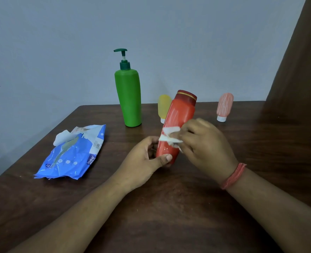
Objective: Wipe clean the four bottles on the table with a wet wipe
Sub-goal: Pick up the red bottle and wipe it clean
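- Head view: left hand (pixel 147 157) is gripping the tilted red bottle (pixel 176 123) mid-bench.
- Right hand (pixel 204 141) is pinching the wet wipe (pixel 169 135) against it; rotating the bottle should reach every side.

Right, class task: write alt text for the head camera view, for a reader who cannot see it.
A person's left hand holds a tilted red bottle while the right hand rubs it with a white wet wipe. On the brown table stand a green pump bottle, small yellow and pink bottles, and a blue wipes pack.

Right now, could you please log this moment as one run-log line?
left hand: holds red bottle tilted | right hand: presses wet wipe on it | green pump bottle: standing
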`<state>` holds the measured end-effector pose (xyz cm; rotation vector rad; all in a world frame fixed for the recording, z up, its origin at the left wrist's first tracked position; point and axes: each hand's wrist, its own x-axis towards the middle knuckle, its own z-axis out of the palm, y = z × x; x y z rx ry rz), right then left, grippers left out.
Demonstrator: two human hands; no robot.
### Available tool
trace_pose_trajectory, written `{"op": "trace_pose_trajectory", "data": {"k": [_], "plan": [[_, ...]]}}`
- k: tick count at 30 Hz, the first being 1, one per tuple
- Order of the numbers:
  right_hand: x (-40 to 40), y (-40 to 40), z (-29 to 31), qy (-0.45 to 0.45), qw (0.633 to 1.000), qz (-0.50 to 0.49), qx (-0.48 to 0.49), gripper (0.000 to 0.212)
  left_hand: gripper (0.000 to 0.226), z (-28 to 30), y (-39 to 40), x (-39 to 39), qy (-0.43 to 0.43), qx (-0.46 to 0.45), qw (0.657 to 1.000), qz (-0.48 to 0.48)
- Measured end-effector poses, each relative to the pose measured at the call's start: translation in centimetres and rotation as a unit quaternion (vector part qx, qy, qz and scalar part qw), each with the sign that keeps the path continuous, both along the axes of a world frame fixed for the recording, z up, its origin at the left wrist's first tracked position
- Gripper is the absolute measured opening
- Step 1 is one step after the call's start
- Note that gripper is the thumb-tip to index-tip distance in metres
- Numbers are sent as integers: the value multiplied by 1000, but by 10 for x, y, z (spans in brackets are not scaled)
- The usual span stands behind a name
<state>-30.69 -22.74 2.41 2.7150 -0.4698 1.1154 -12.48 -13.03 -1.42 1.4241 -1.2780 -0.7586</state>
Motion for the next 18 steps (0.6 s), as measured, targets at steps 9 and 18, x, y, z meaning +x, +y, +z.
{"op": "trace_pose_trajectory", "data": {"k": [9, 18], "plan": [[-3, -3, 1, 17, 1000, 7, -4, 31, 42, 4, 1, -1, -27, -34, 999, 31], [-3, -2, 0, 29, 1000, -8, 0, 35, 40, 6, 2, -3, -33, -39, 998, 48]]}}
